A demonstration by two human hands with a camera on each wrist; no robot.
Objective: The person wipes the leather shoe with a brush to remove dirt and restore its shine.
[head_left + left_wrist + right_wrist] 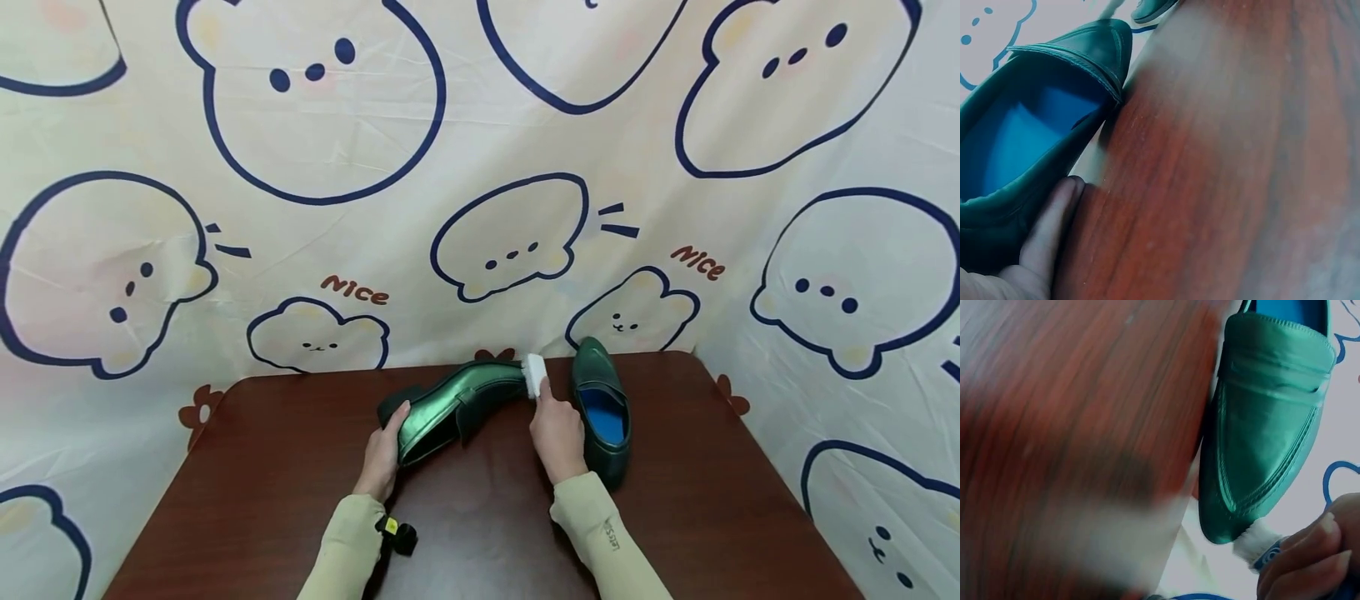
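My left hand (381, 457) grips a shiny green loafer (438, 412) by its heel end, tilted on its side with its opening toward me. In the left wrist view the blue insole (1019, 140) shows, and a finger lies along the shoe's side. With my right hand (560, 433) I hold a small white brush (534, 375). Its white bristles (1255, 540) are right at the loafer's toe in the right wrist view. A second green loafer (594, 365) stands upright just right of my right hand, toe pointing away, blue lining inside.
Both shoes are near the far edge of the dark brown wooden table (480, 533). A pale cloth (510, 133) with cartoon bears hangs behind the table and along both sides. A black strap device (401, 536) sits on my left wrist.
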